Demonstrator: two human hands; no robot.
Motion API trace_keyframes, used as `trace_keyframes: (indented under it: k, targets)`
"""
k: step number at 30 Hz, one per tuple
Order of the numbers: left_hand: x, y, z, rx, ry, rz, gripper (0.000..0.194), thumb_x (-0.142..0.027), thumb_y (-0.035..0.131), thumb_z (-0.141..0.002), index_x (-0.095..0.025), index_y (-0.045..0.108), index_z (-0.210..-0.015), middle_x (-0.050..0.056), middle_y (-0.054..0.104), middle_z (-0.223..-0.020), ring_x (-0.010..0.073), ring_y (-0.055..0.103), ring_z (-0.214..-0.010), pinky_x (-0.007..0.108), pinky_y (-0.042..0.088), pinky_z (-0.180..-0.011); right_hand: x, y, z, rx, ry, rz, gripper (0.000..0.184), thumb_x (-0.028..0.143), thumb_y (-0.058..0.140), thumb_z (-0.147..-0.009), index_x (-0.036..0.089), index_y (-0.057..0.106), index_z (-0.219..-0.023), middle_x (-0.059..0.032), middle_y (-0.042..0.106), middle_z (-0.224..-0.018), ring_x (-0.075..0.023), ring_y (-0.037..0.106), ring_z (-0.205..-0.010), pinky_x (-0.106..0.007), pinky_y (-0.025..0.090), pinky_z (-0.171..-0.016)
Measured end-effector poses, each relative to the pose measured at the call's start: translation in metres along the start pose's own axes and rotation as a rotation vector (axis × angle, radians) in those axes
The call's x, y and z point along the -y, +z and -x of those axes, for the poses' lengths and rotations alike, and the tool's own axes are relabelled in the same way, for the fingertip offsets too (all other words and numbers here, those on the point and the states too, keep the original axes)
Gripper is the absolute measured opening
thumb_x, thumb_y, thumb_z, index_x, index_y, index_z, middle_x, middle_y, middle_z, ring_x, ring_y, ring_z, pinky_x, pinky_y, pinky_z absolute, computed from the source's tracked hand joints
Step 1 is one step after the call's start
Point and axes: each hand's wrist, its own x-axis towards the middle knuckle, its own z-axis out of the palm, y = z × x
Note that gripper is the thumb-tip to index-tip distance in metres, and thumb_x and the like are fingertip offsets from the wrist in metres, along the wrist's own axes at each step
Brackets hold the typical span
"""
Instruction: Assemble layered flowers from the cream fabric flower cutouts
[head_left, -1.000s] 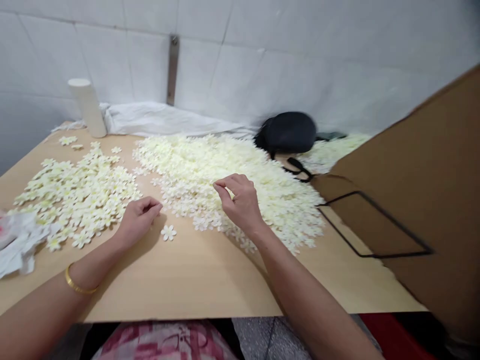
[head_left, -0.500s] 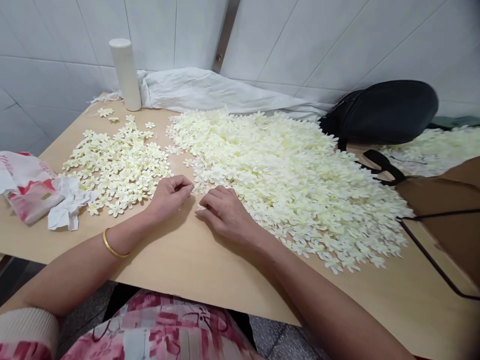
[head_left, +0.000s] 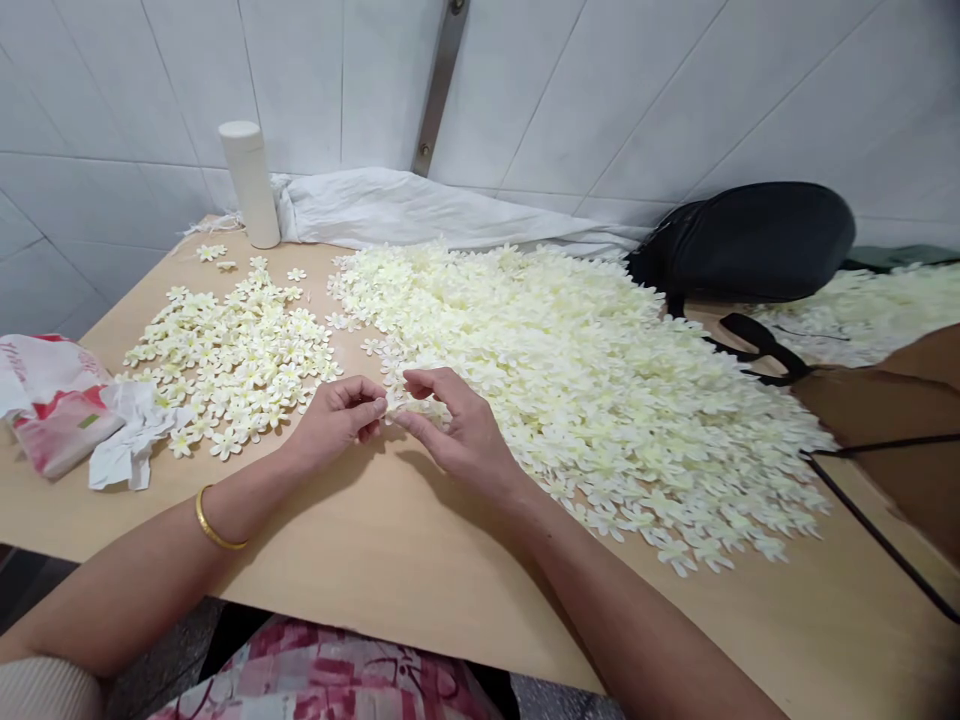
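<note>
Both hands meet over the middle of the bench (head_left: 360, 560), well in from its near edge, with white flowers lying to either side. The left hand (head_left: 334, 420) has the tips of its thumb and forefinger pressed together, the other fingers curled under; a pale scrap shows at the fingertips, too small to tell whether it is a flower. The right hand (head_left: 472, 440) has its thumb and forefinger spread apart, the thumb tip just beside the left fingertips. The large heap (head_left: 540, 360) of white and pale yellow flowers stretches from behind the hands towards the right edge, while the smaller pile (head_left: 240, 350) lies beyond the left forearm, towards the left edge. A white bottle (head_left: 251, 190) stands near the far left corner, next to a white cloth (head_left: 375, 205) laid along the far edge by the wall. A black bag (head_left: 757, 240) sits at the heap's far right side, with brown cardboard (head_left: 870, 400) nearer the right edge. Near the left edge, a red and white packet (head_left: 60, 400) touches crumpled tissue (head_left: 135, 435). A gold bracelet (head_left: 214, 520) circles the left wrist.
</note>
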Motion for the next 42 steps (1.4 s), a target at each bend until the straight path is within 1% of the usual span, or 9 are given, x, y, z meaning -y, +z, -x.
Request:
trace_keyframes:
  k: [3, 6, 9, 14, 20, 24, 28, 34, 42]
  targets:
    - [-0.002, 0.002, 0.002, -0.001, 0.053, -0.022, 0.016, -0.03, 0.063, -0.07, -0.015, 0.059, -0.07, -0.002, 0.052, -0.051, 0.0083, 0.045, -0.048, 0.023, 0.037, -0.05, 0.002, -0.002, -0.001, 0.1, 0.19, -0.265, 0.024, 0.036, 0.057, -0.079, 0.019, 0.06, -0.096, -0.0056, 0.061, -0.091, -0.0176, 0.055, -0.082, -0.032, 0.044, -0.072]
    - [-0.002, 0.005, 0.004, -0.041, 0.094, -0.04, 0.017, -0.029, 0.066, -0.068, -0.016, 0.056, -0.069, -0.003, 0.05, -0.051, 0.0077, 0.045, -0.046, 0.022, 0.036, -0.046, 0.003, 0.002, -0.001, 0.193, 0.309, -0.525, 0.024, 0.042, 0.058, -0.077, 0.018, 0.059, -0.079, -0.0004, 0.057, -0.072, -0.0124, 0.05, -0.064, -0.026, 0.04, -0.06]
    - [-0.003, 0.007, 0.005, -0.074, 0.097, -0.026, 0.019, -0.03, 0.066, -0.067, -0.017, 0.054, -0.071, -0.004, 0.051, -0.052, 0.0074, 0.046, -0.046, 0.022, 0.037, -0.045, 0.002, 0.004, -0.001, 0.133, 0.355, -0.617, 0.026, 0.044, 0.061, -0.074, 0.018, 0.054, -0.07, 0.004, 0.047, -0.061, -0.0091, 0.04, -0.056, -0.024, 0.033, -0.054]
    - [-0.003, 0.009, 0.005, -0.018, 0.053, -0.034, 0.02, -0.035, 0.06, -0.073, -0.015, 0.055, -0.071, -0.002, 0.056, -0.059, 0.0067, 0.047, -0.046, 0.022, 0.038, -0.048, -0.001, -0.002, -0.003, 0.041, 0.366, -0.581, 0.025, 0.042, 0.057, -0.076, 0.02, 0.049, -0.066, 0.0041, 0.041, -0.06, -0.0099, 0.036, -0.056, -0.024, 0.031, -0.054]
    - [0.001, 0.013, 0.007, 0.115, -0.002, -0.014, 0.021, -0.033, 0.065, -0.071, -0.015, 0.057, -0.076, -0.003, 0.056, -0.056, 0.0072, 0.05, -0.049, 0.022, 0.04, -0.051, 0.002, -0.001, -0.002, -0.006, 0.343, -0.438, 0.033, 0.042, 0.047, -0.083, 0.021, 0.037, -0.06, 0.0039, 0.037, -0.058, -0.0109, 0.035, -0.056, -0.025, 0.031, -0.054]
    - [0.001, 0.013, 0.008, 0.131, -0.027, 0.003, 0.024, -0.035, 0.067, -0.07, -0.015, 0.056, -0.076, -0.002, 0.056, -0.054, 0.0083, 0.052, -0.049, 0.023, 0.042, -0.052, 0.004, 0.006, -0.001, -0.051, 0.258, -0.227, 0.035, 0.037, 0.039, -0.087, 0.021, 0.029, -0.057, 0.0042, 0.032, -0.054, -0.011, 0.032, -0.053, -0.026, 0.028, -0.053]
    - [0.002, 0.011, 0.006, 0.094, -0.033, 0.038, 0.024, -0.035, 0.069, -0.068, -0.015, 0.056, -0.073, -0.003, 0.055, -0.053, 0.0081, 0.052, -0.047, 0.022, 0.042, -0.05, 0.006, 0.011, 0.001, -0.066, 0.145, -0.131, 0.033, 0.03, 0.04, -0.086, 0.02, 0.032, -0.056, 0.0037, 0.035, -0.054, -0.0104, 0.035, -0.053, -0.026, 0.029, -0.054]
    - [0.002, 0.01, 0.005, 0.005, -0.012, 0.114, 0.023, -0.027, 0.071, -0.065, -0.015, 0.058, -0.079, -0.003, 0.056, -0.056, 0.0075, 0.051, -0.045, 0.022, 0.04, -0.047, 0.01, 0.01, 0.0, -0.045, 0.212, -0.285, 0.028, 0.032, 0.044, -0.085, 0.019, 0.046, -0.06, 0.0026, 0.048, -0.055, -0.01, 0.045, -0.054, -0.023, 0.036, -0.055]
    - [0.002, 0.011, 0.005, -0.03, 0.01, 0.134, 0.017, -0.025, 0.07, -0.065, -0.015, 0.059, -0.074, -0.004, 0.055, -0.053, 0.0052, 0.044, -0.045, 0.019, 0.035, -0.046, 0.009, 0.014, 0.001, -0.042, 0.383, -0.473, 0.022, 0.04, 0.052, -0.08, 0.019, 0.051, -0.074, 0.0029, 0.055, -0.056, -0.0124, 0.055, -0.053, -0.023, 0.041, -0.051]
